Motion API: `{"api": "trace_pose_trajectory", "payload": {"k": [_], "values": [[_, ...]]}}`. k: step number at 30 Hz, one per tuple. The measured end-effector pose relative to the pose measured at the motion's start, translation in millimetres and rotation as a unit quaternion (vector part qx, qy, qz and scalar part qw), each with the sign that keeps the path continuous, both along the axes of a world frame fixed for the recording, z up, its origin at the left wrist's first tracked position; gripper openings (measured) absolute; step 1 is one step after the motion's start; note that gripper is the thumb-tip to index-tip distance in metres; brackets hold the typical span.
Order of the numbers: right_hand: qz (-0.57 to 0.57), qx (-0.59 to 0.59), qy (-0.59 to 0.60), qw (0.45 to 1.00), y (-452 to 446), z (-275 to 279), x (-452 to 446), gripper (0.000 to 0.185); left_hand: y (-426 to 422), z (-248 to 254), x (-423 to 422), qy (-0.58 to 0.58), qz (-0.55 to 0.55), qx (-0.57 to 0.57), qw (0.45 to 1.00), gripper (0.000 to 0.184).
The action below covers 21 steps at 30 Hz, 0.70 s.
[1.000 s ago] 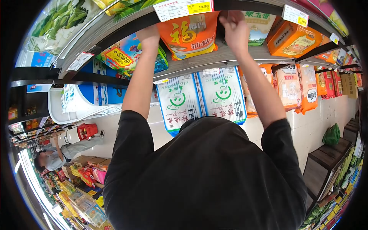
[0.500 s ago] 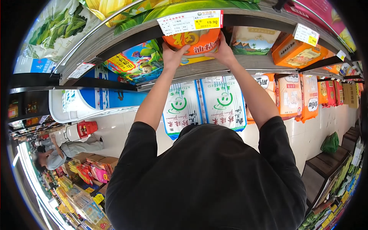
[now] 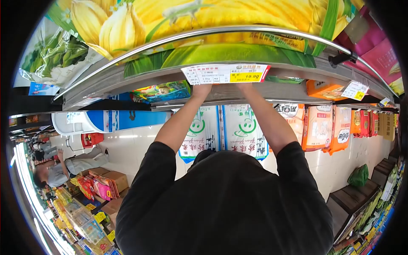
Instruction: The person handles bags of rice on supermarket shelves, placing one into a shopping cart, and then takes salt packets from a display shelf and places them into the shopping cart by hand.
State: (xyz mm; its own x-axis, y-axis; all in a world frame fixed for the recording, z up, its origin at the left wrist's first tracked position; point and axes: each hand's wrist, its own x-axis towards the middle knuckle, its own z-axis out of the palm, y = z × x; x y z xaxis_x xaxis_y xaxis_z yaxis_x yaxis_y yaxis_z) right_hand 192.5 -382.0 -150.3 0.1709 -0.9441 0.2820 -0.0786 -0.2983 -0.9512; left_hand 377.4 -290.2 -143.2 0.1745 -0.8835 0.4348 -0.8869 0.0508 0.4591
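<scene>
Both of my arms reach into the shelf under a white and yellow price tag (image 3: 226, 74). Only the wrist end of my left hand (image 3: 202, 89) shows below the tag's left half, its fingers hidden. Beside it, my right hand (image 3: 245, 86) is likewise covered from the palm up, so whatever either hand touches is out of sight. To the left of my hands lies a blue and green printed bag (image 3: 163, 91). An orange package (image 3: 325, 90) sits on the same shelf at the right. White rice bags (image 3: 244, 129) with green smiles stand below my forearms.
A shelf rail (image 3: 204, 30) curves above, in front of large yellow and green bags (image 3: 238, 15). Orange and pale bags (image 3: 319, 127) line the lower right. At far left are a person (image 3: 57, 172) and a red basket (image 3: 92, 139). A green plastic bag (image 3: 358, 175) rests at right.
The view has shifted so the upper shelf sits lower and hides my hands. The orange bag they gripped is now out of sight behind the tag and shelf edge.
</scene>
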Motion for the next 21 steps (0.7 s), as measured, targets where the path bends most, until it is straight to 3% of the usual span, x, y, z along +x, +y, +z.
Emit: {"api": "trace_pose_trajectory", "payload": {"k": [2, 3, 4, 5, 6, 8, 12, 14, 16, 18, 19, 21], "values": [[0.032, 0.042, -0.134, 0.990, -20, -25, 9, 0.056, -12, -9, 8, -0.057, 0.002, 0.015, 0.998, 0.046], [-0.043, -0.098, 0.076, 0.991, -20, -12, 7, 0.060, -20, -8, 11, -0.005, -0.020, 0.008, 1.000, 0.049], [-0.114, -0.227, 0.281, 0.926, -10, 1, 3, 0.065, -16, -6, 12, 0.047, -0.042, 0.008, 0.998, 0.053], [-0.062, -0.125, 0.333, 0.932, -7, 16, -2, 0.081, -6, 34, 8, 0.061, -0.025, 0.111, 0.992, 0.085], [-0.011, -0.026, 0.394, 0.919, -4, 33, -7, 0.100, 3, 66, -9, 0.096, 0.086, 0.123, 0.984, 0.106], [-0.067, 0.040, 0.329, 0.941, 28, 91, -9, 0.103, 5, 82, -15, 0.095, 0.108, 0.097, 0.985, 0.119], [-0.021, 0.038, 0.355, 0.934, 59, 84, -49, 0.093, 32, 116, -35, 0.090, 0.073, 0.020, 0.993, 0.116], [-0.027, -0.055, 0.296, 0.953, 122, 90, -83, 0.078, 55, 123, -43, -0.083, 0.028, -0.022, 0.996, 0.114], [-0.005, -0.057, 0.281, 0.958, 176, 79, -122, 0.066, 65, 114, -44, -0.092, -0.034, -0.032, 0.995, 0.106], [-0.003, -0.027, 0.243, 0.970, 229, 51, -164, 0.058, 68, 119, -49, -0.218, -0.114, 0.028, 0.969, 0.095], [0.000, 0.034, 0.249, 0.968, 255, 46, -187, 0.056, 63, 124, -50, -0.219, -0.117, 0.027, 0.968, 0.095], [-0.033, 0.132, 0.270, 0.953, 305, 11, -240, 0.050, 48, 131, -51, -0.385, -0.238, 0.073, 0.889, 0.077]]}}
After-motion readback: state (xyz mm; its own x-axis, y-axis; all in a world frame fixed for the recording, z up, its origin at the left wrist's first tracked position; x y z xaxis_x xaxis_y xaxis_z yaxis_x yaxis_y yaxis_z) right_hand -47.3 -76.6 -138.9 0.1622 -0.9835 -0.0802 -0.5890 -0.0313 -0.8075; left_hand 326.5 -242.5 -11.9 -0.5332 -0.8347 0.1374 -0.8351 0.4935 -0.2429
